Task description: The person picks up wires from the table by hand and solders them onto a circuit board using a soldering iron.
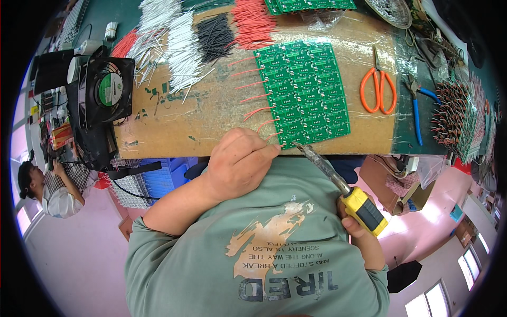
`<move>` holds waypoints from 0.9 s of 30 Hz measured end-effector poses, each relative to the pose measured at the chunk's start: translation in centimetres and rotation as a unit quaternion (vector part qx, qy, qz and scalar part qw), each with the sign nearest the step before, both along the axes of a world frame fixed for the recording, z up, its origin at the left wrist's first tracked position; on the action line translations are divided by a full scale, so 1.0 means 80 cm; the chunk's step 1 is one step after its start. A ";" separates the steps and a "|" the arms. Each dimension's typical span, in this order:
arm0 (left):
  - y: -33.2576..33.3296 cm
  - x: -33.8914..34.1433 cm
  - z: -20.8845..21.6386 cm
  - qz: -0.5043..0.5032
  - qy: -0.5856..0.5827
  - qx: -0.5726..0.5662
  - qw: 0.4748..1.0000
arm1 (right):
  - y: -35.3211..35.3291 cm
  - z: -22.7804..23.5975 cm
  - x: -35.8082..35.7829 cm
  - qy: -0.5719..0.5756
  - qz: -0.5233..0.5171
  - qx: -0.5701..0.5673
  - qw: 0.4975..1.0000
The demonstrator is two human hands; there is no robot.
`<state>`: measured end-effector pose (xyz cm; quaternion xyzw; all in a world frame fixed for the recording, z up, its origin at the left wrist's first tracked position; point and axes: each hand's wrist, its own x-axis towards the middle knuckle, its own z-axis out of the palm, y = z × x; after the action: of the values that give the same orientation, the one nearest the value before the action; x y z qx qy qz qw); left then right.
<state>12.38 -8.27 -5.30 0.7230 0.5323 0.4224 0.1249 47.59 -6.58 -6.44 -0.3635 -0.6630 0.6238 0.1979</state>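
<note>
My left hand [240, 158] is closed in a pinch at the near left corner of a green circuit board panel [306, 95]. A thin red wire, mostly hidden by the fingers, is held there against the board's edge. My right hand [353, 224] grips a soldering iron [364, 208] by its yellow and black handle. The iron's tip touches or nearly touches the panel's near edge, just right of my left fingertips. Several red wires [255, 84] stick out from the panel's left side, one above another.
Beyond the panel lie piles of red wires [252, 24], black wires [215, 37] and white wires [185, 53]. A black fan [108, 90] stands left. Orange-handled scissors [378, 90], blue-handled pliers [416, 113] and a wired board stack [459, 121] are right. Another person [53, 185] sits far left.
</note>
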 end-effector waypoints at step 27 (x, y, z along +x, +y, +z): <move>0.052 -0.028 0.045 0.109 0.153 -0.148 0.971 | 0.066 0.024 -0.050 0.217 -0.154 -0.125 0.956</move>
<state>10.13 -4.07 -1.69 0.6898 0.6775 0.2344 0.1012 43.57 -1.28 -4.52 -0.3386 -0.4564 0.7279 0.3836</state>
